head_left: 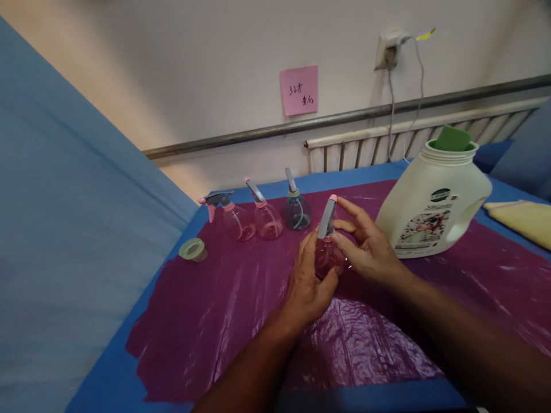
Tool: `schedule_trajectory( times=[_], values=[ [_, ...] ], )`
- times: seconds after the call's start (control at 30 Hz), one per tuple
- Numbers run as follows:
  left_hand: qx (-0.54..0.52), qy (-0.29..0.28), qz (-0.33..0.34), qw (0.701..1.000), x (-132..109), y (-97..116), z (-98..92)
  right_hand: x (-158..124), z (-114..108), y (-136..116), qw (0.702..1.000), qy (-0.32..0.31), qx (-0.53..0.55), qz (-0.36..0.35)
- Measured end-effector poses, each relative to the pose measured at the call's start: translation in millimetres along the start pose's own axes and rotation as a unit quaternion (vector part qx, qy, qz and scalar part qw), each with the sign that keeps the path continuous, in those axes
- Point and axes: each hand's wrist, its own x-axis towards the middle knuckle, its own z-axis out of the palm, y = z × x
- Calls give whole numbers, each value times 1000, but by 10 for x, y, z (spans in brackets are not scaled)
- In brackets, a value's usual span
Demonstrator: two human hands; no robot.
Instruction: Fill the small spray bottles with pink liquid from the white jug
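A small clear pink spray bottle (329, 259) with a grey trigger head stands between my two hands on the purple plastic sheet. My left hand (307, 281) is wrapped round the bottle's body from the left. From the right, my right hand (365, 238) has its thumb and fingers closed about the neck and spray head. Behind and to the left stand two more pink spray bottles (268, 221) (239, 222) and a dark teal spray bottle (298, 212), each with its spray head on. Parts of the held bottle are hidden by my fingers.
Close to my right hand stands a large cream jug (430, 201) with a green piece (451, 139) in its mouth. A pale green cap (193, 250) sits at the left. A yellow cloth (523, 221) lies at the far right. A blue curtain (64, 201) borders the left side.
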Motion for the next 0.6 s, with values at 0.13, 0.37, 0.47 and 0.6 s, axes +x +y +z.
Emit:
schedule_trajectory(
  times=[0.13, 0.37, 0.47, 0.6],
  values=[
    [-5, 7, 2, 1000, -14, -32, 16, 57, 14, 50, 997, 40, -54, -50],
    [-5, 14, 8, 1000, -34, -100, 18, 106, 125, 236, 987, 95, -70, -109],
    [-2, 12, 14, 1000, -33, -98, 9, 52, 95, 223, 987, 79, -88, -108],
    [-4, 8, 38, 999, -26, -86, 2, -22, 33, 165, 993, 34, -79, -78]
  ],
)
